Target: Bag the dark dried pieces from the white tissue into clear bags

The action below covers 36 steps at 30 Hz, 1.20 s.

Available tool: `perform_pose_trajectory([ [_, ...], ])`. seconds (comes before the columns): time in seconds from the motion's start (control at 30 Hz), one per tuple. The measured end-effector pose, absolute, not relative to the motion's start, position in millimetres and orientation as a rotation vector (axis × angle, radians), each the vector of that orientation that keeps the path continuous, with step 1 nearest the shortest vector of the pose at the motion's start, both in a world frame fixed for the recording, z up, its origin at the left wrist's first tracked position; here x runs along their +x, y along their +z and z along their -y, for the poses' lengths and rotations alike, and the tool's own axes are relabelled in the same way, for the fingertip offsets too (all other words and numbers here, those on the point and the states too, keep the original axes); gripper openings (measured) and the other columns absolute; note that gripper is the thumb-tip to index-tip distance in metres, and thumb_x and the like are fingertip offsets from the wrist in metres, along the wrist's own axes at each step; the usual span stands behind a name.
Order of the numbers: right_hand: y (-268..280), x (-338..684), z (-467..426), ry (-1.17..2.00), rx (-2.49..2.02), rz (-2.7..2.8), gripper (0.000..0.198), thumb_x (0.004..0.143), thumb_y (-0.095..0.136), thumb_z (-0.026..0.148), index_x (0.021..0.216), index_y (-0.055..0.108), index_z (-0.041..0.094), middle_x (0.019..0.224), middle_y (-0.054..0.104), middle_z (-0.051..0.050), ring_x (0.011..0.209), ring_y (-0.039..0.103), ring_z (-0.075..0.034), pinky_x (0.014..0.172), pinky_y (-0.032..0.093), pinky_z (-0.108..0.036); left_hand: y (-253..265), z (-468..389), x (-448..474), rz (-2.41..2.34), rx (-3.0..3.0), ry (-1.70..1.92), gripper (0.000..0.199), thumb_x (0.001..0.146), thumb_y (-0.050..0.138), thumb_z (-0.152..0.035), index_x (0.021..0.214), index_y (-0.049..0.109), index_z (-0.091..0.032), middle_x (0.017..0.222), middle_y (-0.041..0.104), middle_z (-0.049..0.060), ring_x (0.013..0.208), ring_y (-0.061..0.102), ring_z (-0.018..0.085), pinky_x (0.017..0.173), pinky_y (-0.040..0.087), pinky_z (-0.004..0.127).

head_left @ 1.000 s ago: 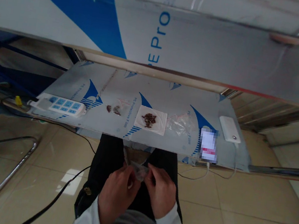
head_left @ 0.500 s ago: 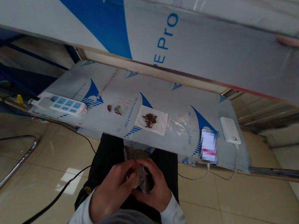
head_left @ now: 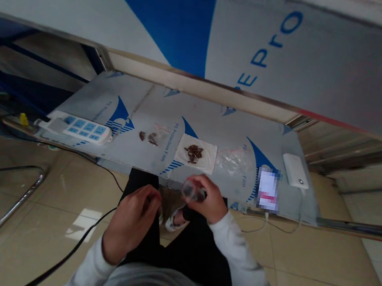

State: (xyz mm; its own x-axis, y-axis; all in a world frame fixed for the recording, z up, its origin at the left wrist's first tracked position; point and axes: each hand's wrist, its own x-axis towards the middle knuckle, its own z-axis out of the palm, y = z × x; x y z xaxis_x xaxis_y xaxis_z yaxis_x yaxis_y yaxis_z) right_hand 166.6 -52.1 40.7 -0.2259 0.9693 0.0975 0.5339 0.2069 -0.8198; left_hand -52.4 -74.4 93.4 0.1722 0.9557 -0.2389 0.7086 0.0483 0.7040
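Observation:
My right hand (head_left: 209, 199) is closed on a small clear plastic bag (head_left: 188, 191), held near the table's front edge. My left hand (head_left: 133, 218) hovers lower and to the left, apart from the bag. Its fingers are curled together, and I cannot make out whether anything is between them. Just beyond the bag lies a white square sheet (head_left: 207, 164) bearing a heap of small dark brown pieces (head_left: 193, 153). Clear plastic bags (head_left: 234, 162) lie to the right of the sheet. On its left are a small clear bag with dark contents (head_left: 153, 139) and a dark clump (head_left: 142, 135).
A white power strip (head_left: 86, 130) sits at the left of the film-covered table (head_left: 131, 153). On the right are a phone (head_left: 268, 189) and a white power bank (head_left: 295, 170) with cables. A panel (head_left: 244, 35) overhangs the back. A chrome chair leg (head_left: 16, 212) stands left.
My hands have come apart. The right one has moved forward with the bag toward the table edge, while the left has drawn away to the left. The view has shifted slightly.

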Motion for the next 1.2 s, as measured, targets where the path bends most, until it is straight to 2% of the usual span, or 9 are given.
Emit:
perform_pose_trajectory([
  [0.1, 41.1, 189.9, -4.9, 0.584, -1.722, 2.256, 0.045, 0.070, 0.070, 0.026, 0.112, 0.055, 0.018, 0.095, 0.061, -0.003, 0.076, 0.058, -0.013, 0.072, 0.046, -0.025, 81.6, 71.9, -67.4, -1.634, 1.690, 0.420, 0.021, 0.086, 0.039, -0.030, 0.081, 0.057, -0.021, 0.073, 0.064, 0.001, 0.065, 0.058, 0.016, 0.063, 0.038, 0.027],
  [0.2, 43.0, 201.5, -56.8, 0.345, -1.917, 2.574, 0.042, 0.072, 0.068, 0.024, 0.112, 0.056, 0.018, 0.106, 0.061, -0.007, 0.092, 0.059, -0.019, 0.079, 0.044, -0.030, 67.5, 77.8, -79.3, -1.648, 1.668, 0.346, 0.023, 0.088, 0.038, -0.033, 0.080, 0.056, -0.021, 0.074, 0.064, 0.001, 0.069, 0.059, 0.017, 0.065, 0.038, 0.027],
  [0.33, 38.6, 194.6, -96.4, 0.195, -1.995, 2.755, 0.041, 0.069, 0.068, 0.013, 0.109, 0.060, 0.015, 0.110, 0.061, -0.015, 0.102, 0.056, -0.028, 0.086, 0.039, -0.041, 54.1, 91.7, -87.7, -1.696, 1.662, 0.254, 0.025, 0.090, 0.036, -0.035, 0.080, 0.055, -0.022, 0.073, 0.063, 0.001, 0.068, 0.059, 0.016, 0.063, 0.036, 0.027],
  [0.6, 26.4, 168.7, -107.8, -0.043, -1.960, 2.948, 0.031, 0.087, 0.041, 0.007, 0.108, 0.062, 0.012, 0.115, 0.060, -0.019, 0.110, 0.050, -0.029, 0.092, 0.029, -0.046, 43.4, 101.4, -93.6, -1.761, 1.676, 0.152, 0.024, 0.092, 0.036, -0.031, 0.077, 0.052, -0.020, 0.071, 0.062, 0.002, 0.064, 0.058, 0.015, 0.060, 0.034, 0.025],
  [0.73, 28.9, 164.7, -106.1, -0.102, -1.959, 2.909, 0.032, 0.090, 0.036, 0.008, 0.104, 0.064, 0.013, 0.113, 0.061, -0.017, 0.110, 0.049, -0.027, 0.094, 0.028, -0.044, 36.8, 93.1, -94.9, -1.770, 1.694, 0.118, 0.024, 0.092, 0.038, -0.029, 0.074, 0.051, -0.020, 0.070, 0.063, 0.002, 0.063, 0.059, 0.014, 0.058, 0.032, 0.025],
  [0.87, 38.3, 181.4, -101.2, -0.130, -2.020, 2.771, 0.025, 0.084, 0.052, 0.014, 0.107, 0.062, 0.016, 0.112, 0.061, -0.015, 0.110, 0.049, -0.027, 0.092, 0.030, -0.042, 25.5, 85.4, -95.0, -1.789, 1.705, 0.116, 0.022, 0.091, 0.041, -0.029, 0.076, 0.054, -0.020, 0.071, 0.065, 0.002, 0.065, 0.061, 0.015, 0.060, 0.033, 0.025],
  [0.97, 50.2, 217.7, -92.6, -0.154, -2.158, 2.549, 0.041, 0.076, 0.066, 0.024, 0.116, 0.056, 0.019, 0.113, 0.060, -0.014, 0.108, 0.050, -0.030, 0.087, 0.035, -0.041, 15.2, 84.4, -96.6, -1.789, 1.696, 0.133, 0.021, 0.091, 0.043, -0.030, 0.078, 0.056, -0.020, 0.073, 0.066, 0.002, 0.067, 0.062, 0.015, 0.062, 0.035, 0.024],
  [1.07, 54.0, 262.5, -80.0, -0.176, -2.347, 2.216, 0.054, 0.079, 0.064, 0.039, 0.125, 0.049, 0.016, 0.114, 0.058, -0.018, 0.106, 0.052, -0.033, 0.081, 0.039, -0.041, 7.9, 78.7, -96.6, -1.794, 1.697, 0.170, 0.021, 0.090, 0.044, -0.030, 0.078, 0.057, -0.020, 0.073, 0.067, 0.002, 0.066, 0.063, 0.014, 0.062, 0.037, 0.023],
  [1.2, 30.3, 295.5, -60.4, -0.078, -2.483, 1.875, 0.071, 0.076, 0.062, 0.052, 0.129, 0.043, 0.008, 0.114, 0.057, -0.022, 0.105, 0.055, -0.033, 0.081, 0.042, -0.038, 4.2, 37.7, -85.4, -1.839, 1.829, 0.410, 0.023, 0.089, 0.043, -0.032, 0.082, 0.060, -0.019, 0.077, 0.070, 0.003, 0.070, 0.065, 0.016, 0.065, 0.042, 0.024],
])
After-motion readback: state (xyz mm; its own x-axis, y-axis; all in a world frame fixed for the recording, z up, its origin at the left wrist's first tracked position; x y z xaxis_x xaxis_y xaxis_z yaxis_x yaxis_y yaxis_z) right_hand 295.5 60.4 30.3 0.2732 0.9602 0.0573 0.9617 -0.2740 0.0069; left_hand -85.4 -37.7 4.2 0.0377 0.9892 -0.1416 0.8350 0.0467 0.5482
